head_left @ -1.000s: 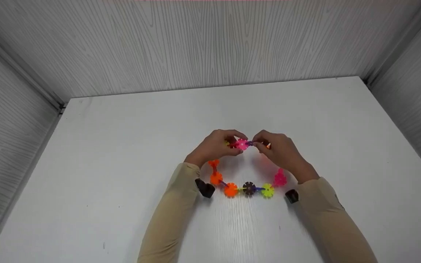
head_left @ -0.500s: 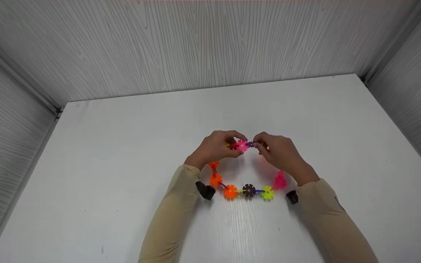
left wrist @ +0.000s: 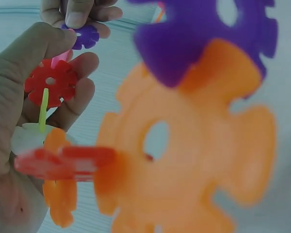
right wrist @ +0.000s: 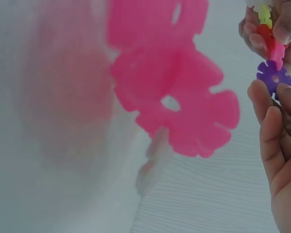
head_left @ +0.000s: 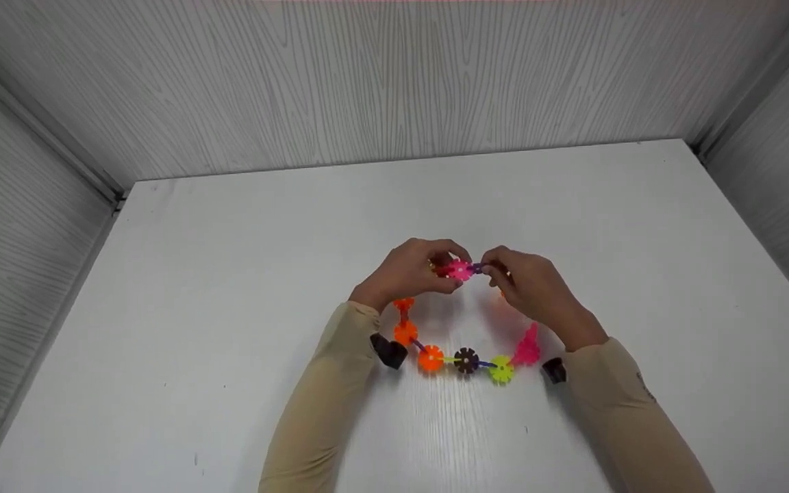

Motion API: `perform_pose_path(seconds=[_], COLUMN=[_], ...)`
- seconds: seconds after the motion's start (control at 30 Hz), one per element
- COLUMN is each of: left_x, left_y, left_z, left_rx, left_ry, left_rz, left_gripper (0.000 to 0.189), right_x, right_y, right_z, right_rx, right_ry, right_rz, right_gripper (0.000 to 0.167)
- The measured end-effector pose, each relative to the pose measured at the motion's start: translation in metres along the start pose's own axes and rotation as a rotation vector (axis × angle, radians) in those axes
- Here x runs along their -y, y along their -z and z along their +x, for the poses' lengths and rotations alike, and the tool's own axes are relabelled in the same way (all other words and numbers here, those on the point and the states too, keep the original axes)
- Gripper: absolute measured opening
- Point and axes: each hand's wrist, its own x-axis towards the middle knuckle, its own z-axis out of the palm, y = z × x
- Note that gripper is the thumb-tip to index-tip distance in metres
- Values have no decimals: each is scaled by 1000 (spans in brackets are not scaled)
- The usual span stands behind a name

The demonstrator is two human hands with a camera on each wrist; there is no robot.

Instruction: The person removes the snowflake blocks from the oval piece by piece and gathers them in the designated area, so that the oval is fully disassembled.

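A loop of slotted plastic flower discs is joined edge to edge. At its far side, in the head view, my left hand (head_left: 411, 270) pinches a pink disc (head_left: 461, 270) between thumb and fingers. My right hand (head_left: 531, 281) pinches the purple disc (head_left: 478, 268) joined to it. In the left wrist view a red disc (left wrist: 51, 82) follows the pink one, under the left thumb, beside the curled fingers. The right wrist view shows the purple disc (right wrist: 269, 75) between my right thumb and finger, with the pink disc (right wrist: 277, 53) slotted in its edge. The hands hide parts of the loop.
The loop's near side has orange discs (head_left: 430, 359), a dark brown disc (head_left: 466, 361), a yellow-green disc (head_left: 501, 370) and pink discs (head_left: 529, 348). It lies close to both sleeves and the black wrist cameras (head_left: 389, 351). Wood-grain panels (head_left: 394, 82) border the white table (head_left: 230, 274).
Both hands keep their pinch on the same discs. The loop's near right part, with the yellow-green and pink discs, has shifted slightly toward me. The head view has moved a little.
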Motion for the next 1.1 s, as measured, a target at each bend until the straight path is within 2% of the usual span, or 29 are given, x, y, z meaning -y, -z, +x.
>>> perform_pose_path(seconds=[0.23,0.33,0.47,0.7,0.97,1.1], left_x=[-6,-9,-11,-16,-21,-22], left_y=[0,2,1,-3,0,-1], left_z=[0,1,2,2,1,1], left_rx=[-1,7,-14,-15,32,22], left_ry=[20,11,-1,-15,-42,-37], left_rz=[36,30,35,42,-46,-3], left_gripper=[35,34,34,34,33,35], right_x=[-1,-2,-3,-4,-2,-1], right_y=[4,6,8,11,16,15], right_z=[-1,-1,-2,-7,-13,-15], right_rx=[54,37,1,-7,-41,-58], right_ry=[-73,-49,0,-13,12,11], right_rz=[55,56,45,17,3,-14], right_gripper=[19,17,16,17,18,19])
